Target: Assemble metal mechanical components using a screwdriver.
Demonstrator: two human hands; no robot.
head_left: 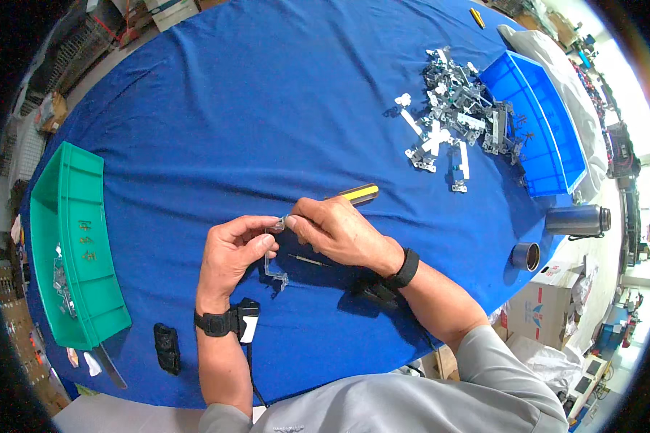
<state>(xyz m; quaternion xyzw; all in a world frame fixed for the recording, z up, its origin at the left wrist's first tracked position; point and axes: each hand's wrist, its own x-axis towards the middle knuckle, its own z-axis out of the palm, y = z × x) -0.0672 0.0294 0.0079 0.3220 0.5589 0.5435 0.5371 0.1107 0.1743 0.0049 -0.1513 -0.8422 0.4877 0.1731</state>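
Close together over the middle of the blue cloth, both hands are closed on one small metal bracket (274, 271). My left hand (232, 252) pinches its upper end between thumb and fingers, and the bent lower part hangs beside the thumb. With thumb and forefinger, my right hand (343, 229) grips at the same upper end; the exact contact is hidden by the fingertips. Just beyond the right knuckles lies a screwdriver with a yellow-and-black handle (360, 193), partly covered by that hand. A thin metal rod (309, 260) rests on the cloth below the right fingers.
Many metal brackets (458, 108) lie heaped at the far right, against a blue bin (556, 155). A green bin (87, 289) at the left holds some metal pieces. A dark flask (578, 221) and cup (526, 257) stand right. Black items (166, 348) lie near the left forearm.
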